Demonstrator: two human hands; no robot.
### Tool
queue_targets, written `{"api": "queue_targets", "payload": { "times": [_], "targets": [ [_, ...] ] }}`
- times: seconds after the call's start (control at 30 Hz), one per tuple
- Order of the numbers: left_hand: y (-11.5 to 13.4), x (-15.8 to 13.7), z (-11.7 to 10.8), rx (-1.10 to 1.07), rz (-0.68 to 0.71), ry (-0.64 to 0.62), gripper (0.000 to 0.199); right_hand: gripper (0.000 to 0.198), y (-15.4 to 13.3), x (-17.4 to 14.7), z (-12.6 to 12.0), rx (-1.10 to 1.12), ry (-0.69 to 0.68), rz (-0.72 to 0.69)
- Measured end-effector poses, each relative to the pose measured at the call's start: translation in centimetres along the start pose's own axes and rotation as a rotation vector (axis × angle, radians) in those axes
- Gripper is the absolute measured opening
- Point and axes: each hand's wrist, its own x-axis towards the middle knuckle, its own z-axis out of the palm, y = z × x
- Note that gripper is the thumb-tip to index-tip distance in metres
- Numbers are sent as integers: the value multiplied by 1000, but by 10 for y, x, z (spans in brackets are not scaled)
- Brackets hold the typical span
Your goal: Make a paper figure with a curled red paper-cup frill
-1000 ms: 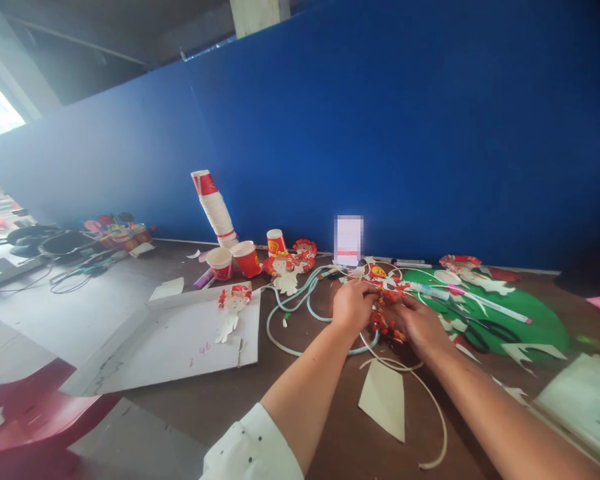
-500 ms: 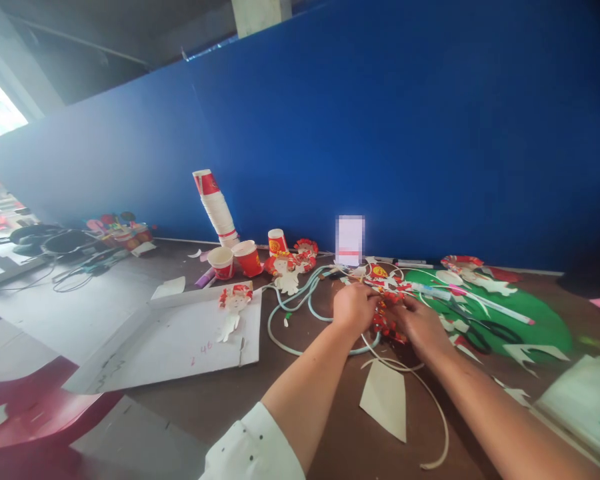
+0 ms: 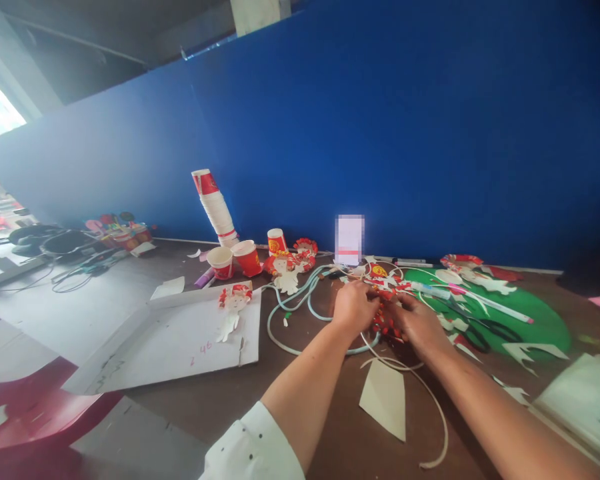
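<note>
Between my two hands is a red paper-cup cutout (image 3: 387, 321) with crinkled, fringed edges. My left hand (image 3: 354, 308) has its fingers closed on the cutout's left side. From the right, my right hand (image 3: 416, 323) pinches it with bent fingers; the fingertips are partly hidden. Behind the fingers lie more red cup scraps (image 3: 380, 272). Pale cables (image 3: 310, 293) loop on the table under and around my hands, and a cream paper piece (image 3: 386, 400) lies just in front of them.
A leaning cup stack (image 3: 217, 210) and several loose cups (image 3: 247, 259) stand by the blue partition (image 3: 405, 133). Finished-looking paper figures (image 3: 286, 275) lie nearby, one on a white board (image 3: 180, 340). Scissors (image 3: 485, 330) and a marker (image 3: 500, 308) rest on a green mat (image 3: 545, 327) at right.
The red cutout has shifted slightly between my fingers, and my right hand's fingers have moved a little. Everything else stays in place.
</note>
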Motion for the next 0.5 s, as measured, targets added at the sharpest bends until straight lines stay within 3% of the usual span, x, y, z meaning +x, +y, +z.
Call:
{"api": "queue_targets", "payload": {
  "times": [0.13,0.3,0.5],
  "targets": [
    [-2,0,-1,-123,-36,16,20,29,3,3,-2,-21,39,-10],
    [-2,0,-5,-350,-163,78,37,29,9,7,-2,47,130,76],
    [0,-2,1,-539,-222,-42,52,36,9,7,0,61,205,4]
  ]
}}
